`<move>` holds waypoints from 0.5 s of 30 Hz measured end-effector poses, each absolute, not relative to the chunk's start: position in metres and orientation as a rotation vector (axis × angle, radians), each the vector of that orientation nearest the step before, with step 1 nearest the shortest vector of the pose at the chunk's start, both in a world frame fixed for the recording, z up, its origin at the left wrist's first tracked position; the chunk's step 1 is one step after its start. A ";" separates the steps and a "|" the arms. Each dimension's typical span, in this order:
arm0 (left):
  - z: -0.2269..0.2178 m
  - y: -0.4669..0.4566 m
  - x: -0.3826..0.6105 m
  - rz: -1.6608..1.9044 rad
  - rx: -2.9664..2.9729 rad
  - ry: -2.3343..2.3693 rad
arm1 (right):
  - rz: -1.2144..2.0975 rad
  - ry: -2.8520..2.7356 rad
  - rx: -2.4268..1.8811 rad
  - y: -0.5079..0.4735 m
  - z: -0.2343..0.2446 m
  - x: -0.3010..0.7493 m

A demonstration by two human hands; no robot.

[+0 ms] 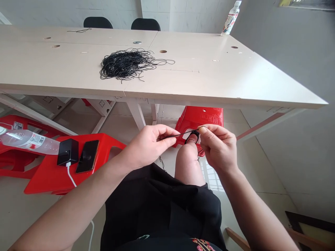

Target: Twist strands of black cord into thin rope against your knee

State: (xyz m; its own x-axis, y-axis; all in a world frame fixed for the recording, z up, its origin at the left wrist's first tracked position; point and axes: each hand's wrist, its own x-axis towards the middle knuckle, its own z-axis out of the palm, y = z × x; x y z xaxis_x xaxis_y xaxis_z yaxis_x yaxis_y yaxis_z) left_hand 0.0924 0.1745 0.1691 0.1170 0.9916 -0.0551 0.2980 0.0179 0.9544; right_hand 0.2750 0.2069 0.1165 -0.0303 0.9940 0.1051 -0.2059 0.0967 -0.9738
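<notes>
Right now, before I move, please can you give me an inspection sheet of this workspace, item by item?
Surface: pale laminate table with round holes.
Job's things: loose pile of thin black cord on the table; length of black cord and small black knotted piece between the hands.
Clutter: plastic water bottle, black charger and smartphone on a red plastic stool.
Grippers: left hand and right hand both pinch the cord.
Cables: white cable from the charger.
Surroundings: black chairs, tiled wall.

A tiled workroom with long tables [209, 75] and red stools [199, 116]
</notes>
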 end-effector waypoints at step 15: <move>0.166 0.182 0.070 1.083 1.499 1.579 | 1.218 -1.129 -0.961 0.218 0.119 0.265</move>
State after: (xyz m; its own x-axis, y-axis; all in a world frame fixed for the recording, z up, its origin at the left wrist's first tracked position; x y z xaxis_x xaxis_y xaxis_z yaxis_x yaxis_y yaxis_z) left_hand 0.0698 0.1817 0.1660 -0.0904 0.9941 0.0601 0.4138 -0.0175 0.9102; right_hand 0.2648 0.2184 0.1190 -0.0048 0.9920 0.1265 -0.2016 0.1230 -0.9717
